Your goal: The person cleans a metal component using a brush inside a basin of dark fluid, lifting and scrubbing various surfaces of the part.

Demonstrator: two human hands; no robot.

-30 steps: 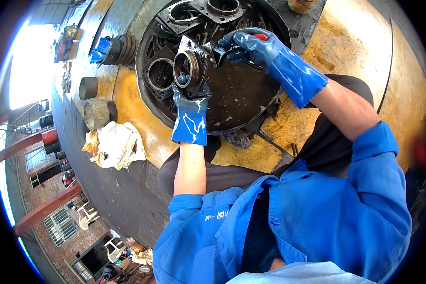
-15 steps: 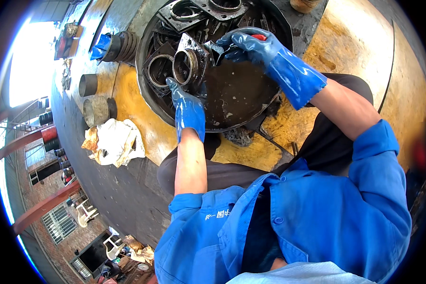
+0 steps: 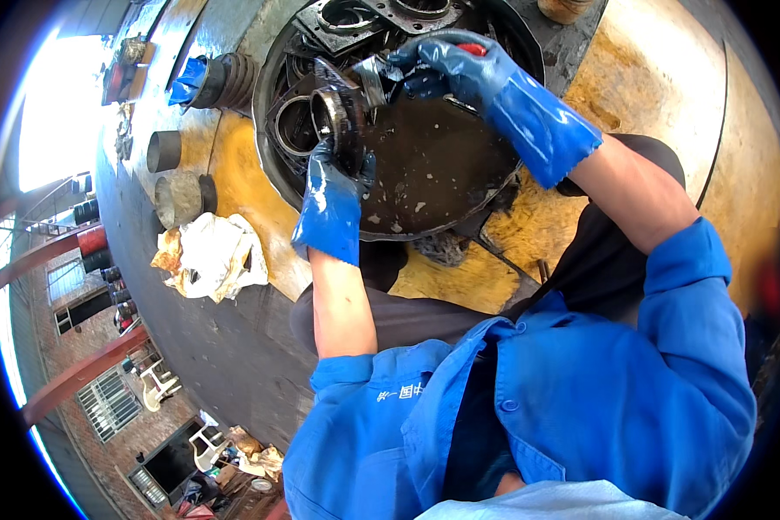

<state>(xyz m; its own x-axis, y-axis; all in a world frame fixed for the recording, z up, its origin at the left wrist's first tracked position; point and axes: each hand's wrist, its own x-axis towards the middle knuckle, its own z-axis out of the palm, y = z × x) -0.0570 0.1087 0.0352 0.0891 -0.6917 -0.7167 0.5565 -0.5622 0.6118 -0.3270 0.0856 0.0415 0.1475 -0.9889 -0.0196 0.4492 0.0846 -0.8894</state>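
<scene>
My left hand [image 3: 331, 186], in a wet blue rubber glove, is closed around the lower edge of an oily flanged metal ring [image 3: 336, 117], tilted up on its side. My right hand [image 3: 459, 69], gloved likewise, grips a scraper whose red handle end [image 3: 473, 49] pokes out above the fist. The scraper's wide metal blade [image 3: 371, 81] points left, close to the flange; whether they touch I cannot tell. A second flanged ring [image 3: 296, 124] rests just left of the held one. All this is over a round metal basin [image 3: 264, 147] holding dark, murky liquid.
More flanged parts [image 3: 342, 39] are piled at the basin's far side. Left of the basin lie a crumpled white rag [image 3: 221, 256], metal sleeves [image 3: 179, 199] and a stack of rings [image 3: 225, 82]. A rusty can [image 3: 563, 9] stands at the far right.
My left hand has shifted slightly left and turned the flanged ring more edge-on. The scraper blade has moved left and up, nearer the flange, with more of it showing.
</scene>
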